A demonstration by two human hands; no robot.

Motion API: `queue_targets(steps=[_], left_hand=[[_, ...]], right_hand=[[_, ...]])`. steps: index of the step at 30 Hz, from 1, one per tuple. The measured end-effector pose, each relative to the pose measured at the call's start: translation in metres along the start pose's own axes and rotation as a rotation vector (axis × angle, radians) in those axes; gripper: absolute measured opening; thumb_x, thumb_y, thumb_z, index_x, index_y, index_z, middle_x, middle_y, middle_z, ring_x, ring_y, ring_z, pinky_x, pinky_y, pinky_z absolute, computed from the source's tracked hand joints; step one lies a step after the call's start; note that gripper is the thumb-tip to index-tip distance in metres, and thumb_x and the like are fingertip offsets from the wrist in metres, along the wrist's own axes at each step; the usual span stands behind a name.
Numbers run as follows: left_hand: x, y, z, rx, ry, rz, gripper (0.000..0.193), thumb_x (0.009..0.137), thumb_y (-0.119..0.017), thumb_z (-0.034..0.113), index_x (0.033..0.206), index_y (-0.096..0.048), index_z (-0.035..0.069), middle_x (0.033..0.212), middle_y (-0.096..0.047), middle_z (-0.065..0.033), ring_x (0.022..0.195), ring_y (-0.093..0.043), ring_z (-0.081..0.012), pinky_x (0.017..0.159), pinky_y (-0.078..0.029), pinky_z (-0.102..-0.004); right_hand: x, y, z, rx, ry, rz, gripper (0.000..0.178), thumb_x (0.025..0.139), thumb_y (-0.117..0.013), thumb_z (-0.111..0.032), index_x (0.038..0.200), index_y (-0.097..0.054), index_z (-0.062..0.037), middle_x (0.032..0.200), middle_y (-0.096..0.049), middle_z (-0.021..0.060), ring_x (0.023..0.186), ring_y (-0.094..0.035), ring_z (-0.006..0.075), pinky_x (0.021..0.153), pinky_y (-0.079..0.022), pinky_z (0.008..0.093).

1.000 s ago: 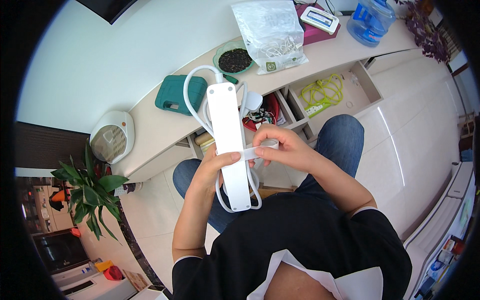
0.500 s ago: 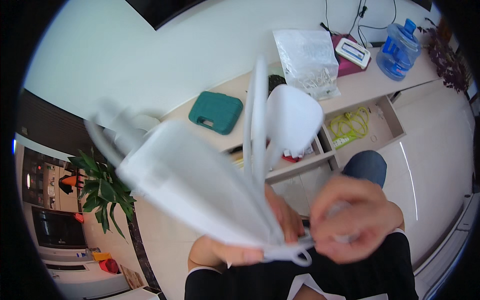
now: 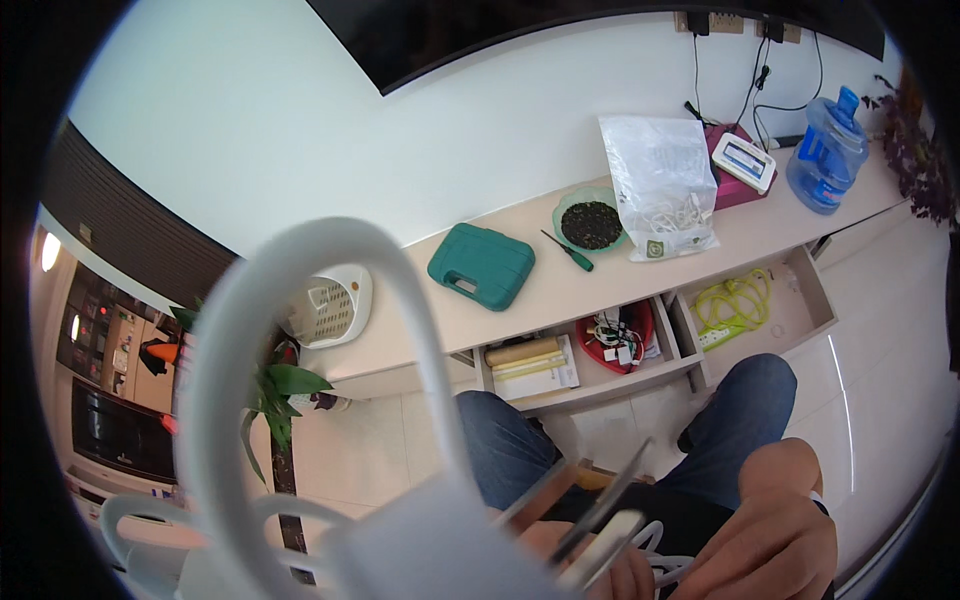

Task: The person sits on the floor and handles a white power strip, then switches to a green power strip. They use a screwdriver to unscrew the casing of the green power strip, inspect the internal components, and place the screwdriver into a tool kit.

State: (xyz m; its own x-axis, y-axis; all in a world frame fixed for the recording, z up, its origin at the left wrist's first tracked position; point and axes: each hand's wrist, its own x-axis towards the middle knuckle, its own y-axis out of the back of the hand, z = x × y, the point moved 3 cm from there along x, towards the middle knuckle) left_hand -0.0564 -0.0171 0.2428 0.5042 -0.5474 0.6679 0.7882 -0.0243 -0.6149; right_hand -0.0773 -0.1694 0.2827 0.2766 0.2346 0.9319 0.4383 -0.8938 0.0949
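A large white plastic object with a thick rounded hoop point(image 3: 405, 290) and a flat housing point(image 3: 440, 545) fills the lower left, close up and blurred. Beside its housing my left hand point(image 3: 625, 572) has its fingers curled around it, partly hidden. A pointed grey metal blade point(image 3: 612, 500) and a brownish flat strip point(image 3: 540, 497) stick up by these fingers, next to a white bar point(image 3: 603, 548); what they belong to is hidden. Looped white cord point(image 3: 655, 545) runs between my hands. My right hand point(image 3: 770, 545) is closed, pinching that cord near my lap.
A long cabinet point(image 3: 400, 335) bears a green case point(image 3: 483, 265), a screwdriver point(image 3: 570, 252), a bowl of dark grains point(image 3: 590, 222), a plastic bag point(image 3: 660, 180) and a blue water jug point(image 3: 828, 150). Two open drawers hold a red basket point(image 3: 582, 345) and a yellow-green power strip point(image 3: 725, 330).
The white object has swung down and left, with its hoop now close to the camera. My right hand has lowered to the right. Blade and cord now show; the whole view has shifted.
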Motion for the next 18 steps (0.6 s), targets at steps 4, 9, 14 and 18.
queue_targets(steps=[4,9,14,18], left_hand=[[0.002,0.003,-0.010,0.066,-0.311,-0.223,0.014,0.089,-0.053,0.007,0.098,-0.052,-0.003,0.097,-0.062,-0.0237,0.077,-0.063,-0.0333,0.075,-0.047,-0.0440],[-0.003,0.001,-0.007,0.101,-0.171,-0.218,0.015,0.089,-0.053,0.008,0.098,-0.053,-0.004,0.098,-0.061,-0.0242,0.077,-0.061,-0.0322,0.074,-0.047,-0.0433],[0.002,-0.004,0.005,0.113,-0.019,-0.102,0.014,0.089,-0.053,0.009,0.092,-0.055,-0.005,0.086,-0.059,-0.0203,0.074,-0.061,-0.0311,0.072,-0.046,-0.0425],[-0.006,0.004,-0.004,0.000,-0.094,-0.138,0.017,0.089,-0.053,0.011,0.084,-0.056,-0.005,0.082,-0.058,-0.0185,0.070,-0.062,-0.0314,0.071,-0.047,-0.0429]], right_hand=[[0.000,-0.008,0.003,0.070,0.019,0.072,0.011,0.068,-0.063,0.006,0.069,-0.062,-0.0050,0.082,-0.056,0.0091,0.064,-0.059,0.0205,0.057,-0.049,0.0227],[-0.010,-0.033,-0.007,-0.139,0.029,0.380,0.011,0.070,-0.061,0.005,0.066,-0.058,-0.0054,0.077,-0.057,0.0038,0.061,-0.059,0.0178,0.054,-0.048,0.0204],[-0.007,-0.012,0.003,-0.083,0.101,0.141,0.009,0.072,-0.062,0.005,0.071,-0.057,-0.0023,0.078,-0.057,0.0059,0.063,-0.060,0.0184,0.055,-0.051,0.0230],[-0.016,-0.001,0.005,0.038,0.131,0.023,0.010,0.071,-0.065,0.004,0.075,-0.056,0.0012,0.082,-0.056,0.0104,0.065,-0.060,0.0202,0.058,-0.055,0.0283]])
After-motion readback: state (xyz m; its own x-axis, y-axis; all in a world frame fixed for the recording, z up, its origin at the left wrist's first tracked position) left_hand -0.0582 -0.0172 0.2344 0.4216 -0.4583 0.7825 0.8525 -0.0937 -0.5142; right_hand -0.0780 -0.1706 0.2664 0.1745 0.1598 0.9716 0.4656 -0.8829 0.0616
